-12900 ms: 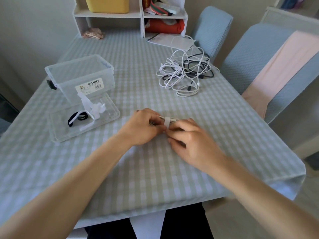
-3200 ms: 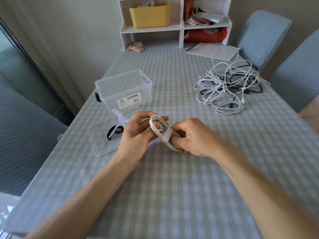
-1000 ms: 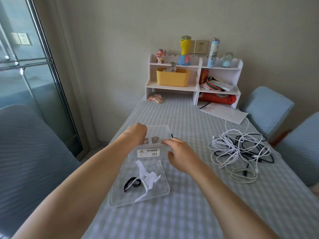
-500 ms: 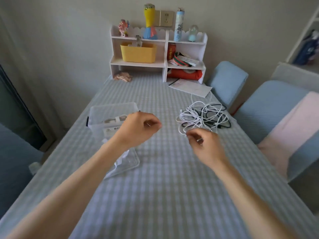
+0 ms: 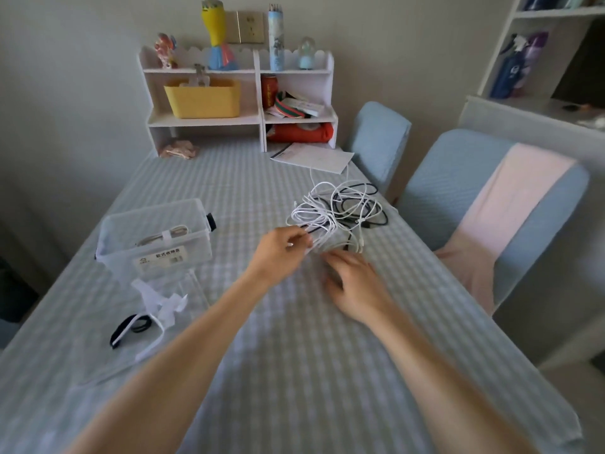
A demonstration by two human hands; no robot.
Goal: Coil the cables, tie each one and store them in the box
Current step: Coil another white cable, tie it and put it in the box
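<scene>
One tied coil (image 5: 162,236) lies in the box (image 5: 154,239) (most work remains), while the left hand (image 5: 278,253) pinches a white strand of the tangled pile (image 5: 340,214) and the right hand (image 5: 355,283) rests open on the desk (image 5: 294,355).

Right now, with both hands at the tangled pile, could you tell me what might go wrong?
The left hand pinches one white strand of the tangled cables; pulling could tighten knots, since white and black cables interloop. The whole pile might drag along, possibly toward the table edge. The right hand looks open, apparently not yet steadying anything.
</scene>
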